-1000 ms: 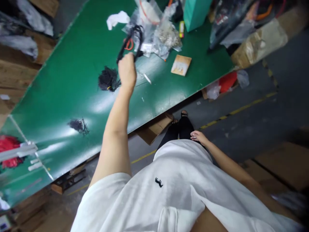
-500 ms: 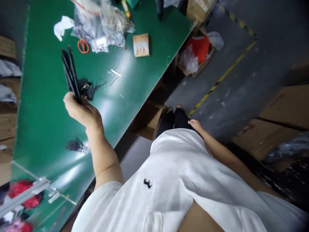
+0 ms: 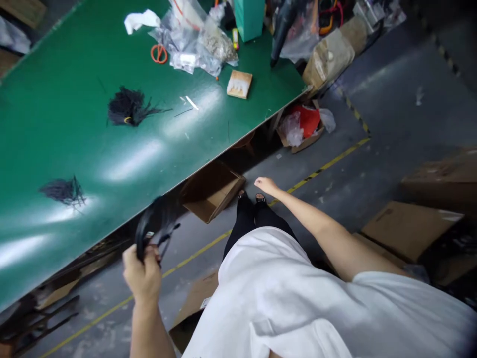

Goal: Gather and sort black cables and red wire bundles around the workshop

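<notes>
My left hand (image 3: pixel 143 276) is closed around several black curved bands (image 3: pixel 140 233), held up in front of the table's near edge. The bands are blurred, and thin dark ends stick out to their right. My right hand (image 3: pixel 266 185) hangs low above the floor, its fingers curled, with nothing visible in them. On the green table (image 3: pixel 122 144) lies a bundle of thin black strands (image 3: pixel 124 107) with a yellow tie around it. A smaller loose bunch of black strands (image 3: pixel 63 191) lies nearer to me on the left.
Orange-handled scissors (image 3: pixel 159 53), clear plastic bags (image 3: pixel 190 44), a small scorched block (image 3: pixel 239 84) and a dark glue-gun-like tool (image 3: pixel 281 35) are at the table's far end. An open cardboard box (image 3: pixel 212 194) stands below the edge. More cartons (image 3: pixel 410 228) sit at right.
My left hand has moved from over the table back towards me, past its edge, still holding the black bands. My right hand has swung forward from my thigh. The view has turned.
</notes>
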`<state>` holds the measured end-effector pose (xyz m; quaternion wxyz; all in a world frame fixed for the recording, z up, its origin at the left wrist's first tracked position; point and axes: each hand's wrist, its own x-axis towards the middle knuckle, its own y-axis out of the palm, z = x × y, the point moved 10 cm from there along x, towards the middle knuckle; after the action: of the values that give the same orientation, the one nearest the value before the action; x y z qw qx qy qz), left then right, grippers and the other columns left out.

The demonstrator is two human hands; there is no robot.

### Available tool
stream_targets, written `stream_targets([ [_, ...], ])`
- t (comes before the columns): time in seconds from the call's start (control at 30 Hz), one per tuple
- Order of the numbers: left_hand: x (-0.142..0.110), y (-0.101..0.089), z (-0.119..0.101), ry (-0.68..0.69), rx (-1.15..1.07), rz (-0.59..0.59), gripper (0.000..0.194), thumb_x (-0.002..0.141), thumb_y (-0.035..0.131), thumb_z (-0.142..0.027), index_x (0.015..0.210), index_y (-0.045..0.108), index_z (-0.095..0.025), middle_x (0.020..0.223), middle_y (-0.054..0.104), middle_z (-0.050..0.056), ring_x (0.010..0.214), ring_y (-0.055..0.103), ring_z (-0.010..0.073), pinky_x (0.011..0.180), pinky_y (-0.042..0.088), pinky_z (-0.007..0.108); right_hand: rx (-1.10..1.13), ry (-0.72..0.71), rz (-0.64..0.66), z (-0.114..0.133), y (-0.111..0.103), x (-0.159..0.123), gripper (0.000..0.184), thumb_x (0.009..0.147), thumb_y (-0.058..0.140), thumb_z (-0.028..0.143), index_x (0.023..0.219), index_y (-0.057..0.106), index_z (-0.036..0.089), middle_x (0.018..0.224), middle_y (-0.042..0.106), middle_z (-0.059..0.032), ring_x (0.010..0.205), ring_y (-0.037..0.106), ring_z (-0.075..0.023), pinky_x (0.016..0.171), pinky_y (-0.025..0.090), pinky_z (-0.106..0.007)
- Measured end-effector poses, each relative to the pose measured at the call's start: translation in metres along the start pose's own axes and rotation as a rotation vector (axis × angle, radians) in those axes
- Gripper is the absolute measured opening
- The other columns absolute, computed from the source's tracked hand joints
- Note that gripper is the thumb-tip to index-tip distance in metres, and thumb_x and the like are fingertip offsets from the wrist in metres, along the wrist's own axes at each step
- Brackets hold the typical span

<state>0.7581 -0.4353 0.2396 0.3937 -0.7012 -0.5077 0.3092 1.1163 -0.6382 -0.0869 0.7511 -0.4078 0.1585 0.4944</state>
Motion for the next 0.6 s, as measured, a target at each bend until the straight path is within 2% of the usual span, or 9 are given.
stream_targets([
  [0.07,-0.044,0.032,0.031,-0.157,-0.118,0.174,0.024,0.085,0.054,-0.042,0.092,0.055,-0.019,0.064,0.052,-0.004,0.055,0.049,0.0108,0.058,0.040,0.024,-0.033,-0.076,-0.001,0.036,-0.007,0.017,0.021,0.087,0.055,0.027,0.094,0.072,0.017,0.101,0.073,-0.0055,0.093,0.063,-0.0179,0.082,0.043,-0.024],
  [0.13,-0.092,0.065,0.057,-0.331,-0.308,0.302,0.032,0.083,0.054,-0.051,0.089,0.054,-0.019,0.061,0.048,-0.006,0.053,0.046,0.0102,0.054,0.038,0.023,-0.073,-0.155,0.016,0.071,-0.002,0.028,0.023,0.088,0.052,0.030,0.094,0.070,0.018,0.102,0.073,-0.0047,0.095,0.062,-0.0178,0.084,0.043,-0.024],
  [0.2,-0.137,0.090,0.078,-0.496,-0.504,0.356,0.041,0.080,0.055,-0.059,0.089,0.054,-0.019,0.059,0.044,-0.007,0.051,0.043,0.0095,0.053,0.036,0.023,-0.118,-0.234,0.053,0.100,0.014,0.029,0.025,0.090,0.046,0.029,0.093,0.069,0.019,0.106,0.072,-0.0041,0.100,0.062,-0.0178,0.088,0.043,-0.025],
  [0.27,-0.174,0.103,0.098,-0.627,-0.660,0.325,0.047,0.079,0.055,-0.063,0.091,0.054,-0.018,0.057,0.041,-0.008,0.049,0.040,0.0086,0.052,0.033,0.023,-0.169,-0.301,0.109,0.119,0.043,0.023,0.029,0.092,0.039,0.026,0.094,0.067,0.020,0.109,0.070,-0.0043,0.103,0.060,-0.0180,0.092,0.043,-0.026],
  [0.37,-0.219,0.098,0.132,-0.749,-0.759,0.204,0.051,0.080,0.051,-0.067,0.089,0.054,-0.017,0.055,0.040,-0.009,0.048,0.038,0.0081,0.054,0.032,0.023,-0.248,-0.357,0.204,0.126,0.099,0.002,0.031,0.092,0.034,0.026,0.096,0.065,0.018,0.112,0.069,-0.0077,0.105,0.060,-0.0195,0.096,0.043,-0.029],
  [0.5,-0.273,0.076,0.185,-0.860,-0.777,0.057,0.051,0.079,0.049,-0.068,0.087,0.054,-0.018,0.053,0.043,-0.008,0.051,0.041,0.0101,0.058,0.034,0.025,-0.348,-0.353,0.322,0.104,0.185,-0.040,0.030,0.085,0.035,0.021,0.099,0.061,0.017,0.107,0.068,-0.0102,0.097,0.062,-0.0202,0.093,0.046,-0.033],
  [0.6,-0.310,0.066,0.234,-0.937,-0.815,-0.034,0.053,0.076,0.047,-0.070,0.086,0.053,-0.019,0.053,0.042,-0.008,0.049,0.040,0.0105,0.057,0.032,0.025,-0.409,-0.346,0.370,0.088,0.246,-0.071,0.026,0.072,0.038,0.014,0.087,0.059,0.018,0.095,0.066,-0.0088,0.093,0.061,-0.0204,0.093,0.047,-0.033],
])
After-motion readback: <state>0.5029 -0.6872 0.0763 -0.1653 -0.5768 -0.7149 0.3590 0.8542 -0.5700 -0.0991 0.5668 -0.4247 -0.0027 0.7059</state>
